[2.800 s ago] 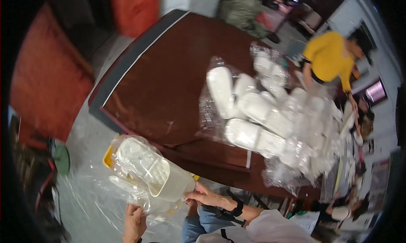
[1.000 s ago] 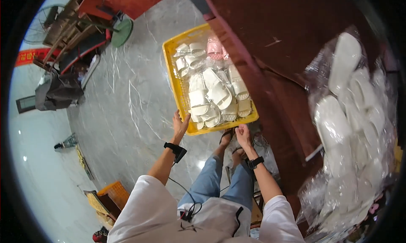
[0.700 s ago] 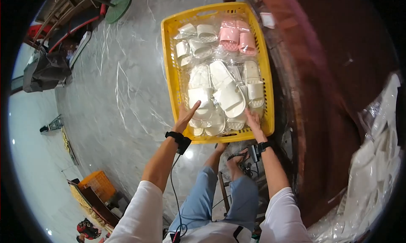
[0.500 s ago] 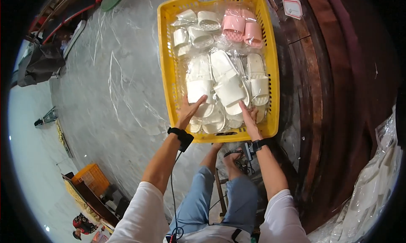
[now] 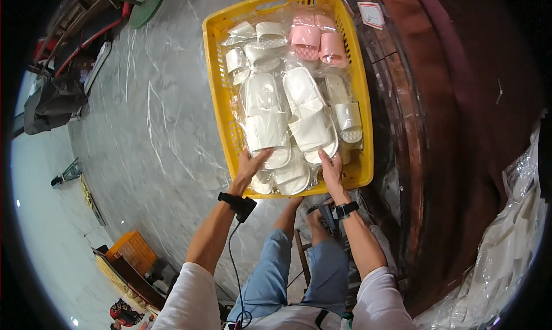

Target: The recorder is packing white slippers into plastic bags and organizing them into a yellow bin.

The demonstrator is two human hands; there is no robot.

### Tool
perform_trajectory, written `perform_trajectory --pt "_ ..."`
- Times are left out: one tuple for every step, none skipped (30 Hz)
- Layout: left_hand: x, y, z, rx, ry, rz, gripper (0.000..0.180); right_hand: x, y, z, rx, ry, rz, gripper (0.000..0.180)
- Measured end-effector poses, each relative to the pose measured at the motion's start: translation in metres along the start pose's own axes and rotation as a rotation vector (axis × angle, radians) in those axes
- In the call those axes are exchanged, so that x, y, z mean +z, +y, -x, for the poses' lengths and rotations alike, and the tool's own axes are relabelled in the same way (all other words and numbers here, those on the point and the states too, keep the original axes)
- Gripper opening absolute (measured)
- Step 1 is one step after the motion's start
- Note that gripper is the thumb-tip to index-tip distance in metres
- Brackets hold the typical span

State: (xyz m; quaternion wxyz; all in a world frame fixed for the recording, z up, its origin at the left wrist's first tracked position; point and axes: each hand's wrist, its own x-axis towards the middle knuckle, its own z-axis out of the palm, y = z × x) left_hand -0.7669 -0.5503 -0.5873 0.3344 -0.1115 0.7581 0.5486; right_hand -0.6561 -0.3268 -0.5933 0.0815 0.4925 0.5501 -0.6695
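Note:
A yellow plastic basket [image 5: 215,94] holds several slippers in clear plastic bags. On top of the pile lie two bagged bundles of white slippers side by side, their heel ends towards me. My left hand [image 5: 250,165] pinches the near end of the left white slippers [image 5: 267,130], thumb on top and the fingers mostly hidden. My right hand [image 5: 332,170] is closed on the near end of the right white slippers [image 5: 310,130], its thumb against the heel. More white slippers [image 5: 292,177] show under and between my hands.
Pink slippers [image 5: 306,39] and smaller white slippers [image 5: 264,55] fill the basket's far end. Dark brown wooden furniture [image 5: 411,129] stands close on the right, with bagged white items [image 5: 494,261] at lower right. An orange crate [image 5: 132,248] sits at lower left on the grey marbled floor [image 5: 167,152].
My hands and the two white slipper bundles have come slightly nearer to me. The basket appears a little further left and turned slightly in the picture, as the view has shifted too.

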Motion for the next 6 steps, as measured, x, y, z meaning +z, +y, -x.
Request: perform_trajectory --pt "0.019 0.008 0.001 -0.011 -0.052 0.062 0.04 -0.018 0.014 -0.01 -0.088 0.094 0.131 0.064" --pt "0.028 0.013 0.004 -0.002 -0.074 0.067 0.04 -0.029 0.021 -0.015 -0.168 0.174 0.253 0.062" --pt "0.021 0.017 0.013 -0.021 -0.05 0.097 0.042 -0.024 0.015 -0.006 -0.136 0.151 0.215 0.063" --pt "0.018 0.025 0.022 -0.035 -0.03 0.131 0.045 -0.022 0.002 0.003 -0.139 0.154 0.206 0.063" --pt "0.015 0.034 0.033 -0.016 0.0 0.167 0.049 -0.023 -0.012 0.013 -0.086 -0.05 0.093 0.078" --pt "0.01 0.042 0.044 0.08 0.04 0.136 0.051 -0.026 -0.03 0.027 -0.035 -0.251 -0.019 0.093"
